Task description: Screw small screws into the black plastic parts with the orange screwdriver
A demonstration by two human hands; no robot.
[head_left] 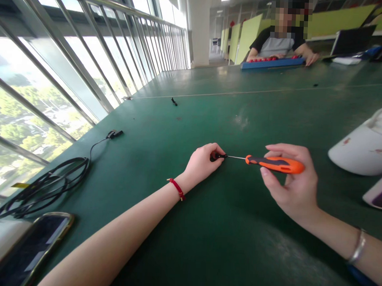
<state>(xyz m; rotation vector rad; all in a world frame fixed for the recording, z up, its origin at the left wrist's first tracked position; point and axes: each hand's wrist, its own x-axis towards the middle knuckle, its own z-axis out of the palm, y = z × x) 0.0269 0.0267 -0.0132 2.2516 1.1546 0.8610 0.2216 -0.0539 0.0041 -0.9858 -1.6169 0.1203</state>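
My left hand (203, 159), with a red cord bracelet at the wrist, pinches a small black part (218, 156) just above the green table (153, 133); its exact kind is too small to tell. From the right, my right hand (295, 181) holds an orange and black screwdriver (275, 164) by the handle, between thumb and fingers. The screwdriver lies nearly level, and its thin metal shaft points left. Its tip meets the black part at my left fingertips. Whether the tip sits in a screw is hidden.
A coiled black cable (50, 183) and a phone (31, 250) lie at the left. White rounded containers (361, 146) stand at the right. A small black piece (174, 102) lies farther back. Across the table, a person sits behind a blue tray (272, 63) with red items. A metal railing (119, 51) borders the left.
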